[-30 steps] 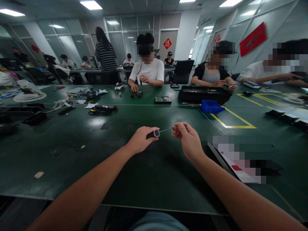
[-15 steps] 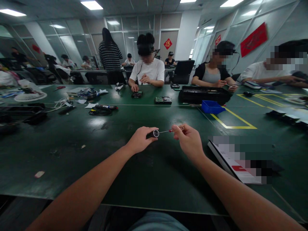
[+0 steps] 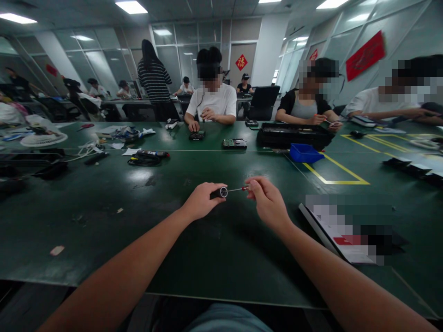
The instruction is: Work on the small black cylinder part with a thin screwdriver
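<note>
My left hand (image 3: 202,201) is closed around a short black cylinder (image 3: 223,192) with a pale ring at its open end, which faces right and toward me. My right hand (image 3: 268,198) grips a screwdriver (image 3: 245,188) with a red collar; its handle is mostly covered by my fingers. The thin metal shaft points left, and its tip meets the ringed end of the cylinder. Whether the tip sits in a screw is too small to tell. Both hands are held above the green table (image 3: 207,258).
To the right lies a white box or booklet (image 3: 332,235), partly blurred. Farther off are a blue bin (image 3: 306,153), a long black housing (image 3: 294,135), a circuit-board device (image 3: 234,144) and a coiled black cable (image 3: 148,158). Several people sit across the table.
My right hand's fingers have shifted around the screwdriver handle, which now shows less. The cylinder and my left hand stay nearly in place.
</note>
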Tool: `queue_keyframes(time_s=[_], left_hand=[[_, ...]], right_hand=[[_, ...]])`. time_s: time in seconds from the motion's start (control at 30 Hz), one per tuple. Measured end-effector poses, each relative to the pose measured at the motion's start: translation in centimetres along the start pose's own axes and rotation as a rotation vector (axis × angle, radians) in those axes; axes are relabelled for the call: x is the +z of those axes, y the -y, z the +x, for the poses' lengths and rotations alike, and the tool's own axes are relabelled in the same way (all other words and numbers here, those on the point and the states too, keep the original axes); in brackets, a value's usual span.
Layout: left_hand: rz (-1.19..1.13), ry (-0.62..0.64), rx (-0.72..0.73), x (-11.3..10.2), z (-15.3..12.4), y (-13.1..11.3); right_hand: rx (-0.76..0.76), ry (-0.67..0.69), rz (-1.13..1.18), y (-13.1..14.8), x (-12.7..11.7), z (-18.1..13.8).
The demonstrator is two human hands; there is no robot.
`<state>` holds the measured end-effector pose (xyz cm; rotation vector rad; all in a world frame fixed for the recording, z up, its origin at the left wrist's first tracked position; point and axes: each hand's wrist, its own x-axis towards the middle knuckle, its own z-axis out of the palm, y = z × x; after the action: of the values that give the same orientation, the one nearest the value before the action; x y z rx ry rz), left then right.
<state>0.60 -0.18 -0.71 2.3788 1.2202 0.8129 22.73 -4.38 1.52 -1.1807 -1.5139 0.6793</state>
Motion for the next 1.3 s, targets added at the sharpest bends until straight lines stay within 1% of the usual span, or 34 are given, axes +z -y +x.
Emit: queue_keyframes(time_s=[0.07,0.17,0.27,0.37,0.43,0.47,0.5,0.57,0.6,0.7,0.83,1.07,1.2,1.3], left_hand=[[0.009,-0.023,-0.011,-0.1,0.0,-0.2],[0.032,-0.067,-0.018,-0.2,0.0,-0.4],[-0.007,-0.097,0.053,-0.3,0.1,-0.5],[-0.029,-0.09,0.151,-0.5,0.3,-0.6],[0.018,-0.067,0.135,-0.6,0.4,-0.5],[0.047,-0.05,0.105,-0.6,0.4,-0.5],[0.07,-0.03,0.073,-0.6,0.4,-0.5],[0.09,0.009,0.032,-0.5,0.4,-0.3],[0.09,0.021,0.024,-0.4,0.4,-0.3],[0.085,0.024,0.009,-0.4,0.3,-0.3],[0.077,0.021,-0.016,-0.5,0.2,-0.5],[0.069,0.002,0.001,-0.4,0.2,-0.6],[0.074,-0.014,0.009,-0.4,0.2,-0.7],[0.067,-0.032,0.008,-0.5,0.2,-0.7]], right_hand=[[0.034,-0.053,0.127,-0.4,0.2,0.1],[0.088,-0.074,0.301,-0.8,0.7,0.3],[0.171,-0.102,0.503,-0.7,1.0,0.4],[0.283,-0.124,0.696,-0.8,1.1,0.8],[0.392,-0.136,0.768,-1.1,0.9,1.2],[0.433,-0.171,0.768,-1.3,0.9,1.3],[0.44,-0.215,0.747,-1.5,0.8,1.4],[0.41,-0.265,0.684,-1.9,0.8,1.5],[0.381,-0.269,0.652,-2.0,0.8,1.5],[0.3,-0.22,0.564,-2.1,0.9,1.2],[0.232,-0.163,0.437,-2.0,1.0,0.9],[0.114,-0.053,0.219,-1.7,0.9,0.5],[0.093,-0.043,0.201,-1.5,1.0,0.4],[0.143,-0.047,0.234,-1.6,1.1,0.4]])
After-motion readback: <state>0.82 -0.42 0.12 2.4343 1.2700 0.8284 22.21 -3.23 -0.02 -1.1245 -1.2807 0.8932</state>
